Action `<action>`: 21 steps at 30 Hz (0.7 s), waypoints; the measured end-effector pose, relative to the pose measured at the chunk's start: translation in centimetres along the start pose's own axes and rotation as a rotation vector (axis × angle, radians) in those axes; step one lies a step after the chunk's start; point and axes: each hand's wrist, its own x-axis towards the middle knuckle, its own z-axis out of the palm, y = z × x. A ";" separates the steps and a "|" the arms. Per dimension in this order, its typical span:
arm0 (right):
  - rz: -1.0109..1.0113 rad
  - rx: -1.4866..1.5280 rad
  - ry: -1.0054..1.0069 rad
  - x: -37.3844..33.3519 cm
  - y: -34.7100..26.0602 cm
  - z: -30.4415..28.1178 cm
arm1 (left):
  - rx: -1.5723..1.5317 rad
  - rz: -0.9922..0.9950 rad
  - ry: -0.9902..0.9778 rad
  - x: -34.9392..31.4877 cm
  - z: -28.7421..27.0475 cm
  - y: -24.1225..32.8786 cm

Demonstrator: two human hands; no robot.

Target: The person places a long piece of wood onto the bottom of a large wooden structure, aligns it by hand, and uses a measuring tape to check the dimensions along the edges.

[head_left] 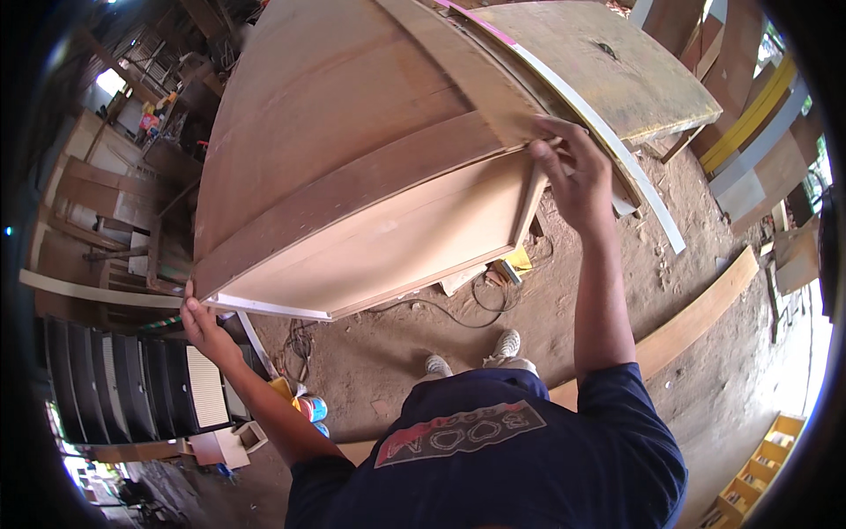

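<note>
Fingers (190, 305) of left hand (208, 330) and right hand (583, 176) are gripping near corners of a broad, flat, brown wooden panel (344, 132).

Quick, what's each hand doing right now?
Left hand: holding the big wooden piece at its near left corner.
Right hand: holding its near right corner.

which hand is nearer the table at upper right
The right hand, at the right corner of the wooden piece; the left hand, at its left corner, is farther.
</note>
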 end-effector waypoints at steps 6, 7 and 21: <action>0.091 -0.108 0.014 -0.5 -1.8 0.4 | 0.077 0.114 -0.193 0.5 -3.1 -0.9; 0.120 -0.133 0.003 -0.5 -2.3 0.4 | 0.093 0.133 -0.242 0.9 -3.6 -1.1; -0.083 -0.341 0.009 -0.6 -3.9 -0.1 | 0.225 0.188 -0.290 2.1 -4.3 -0.1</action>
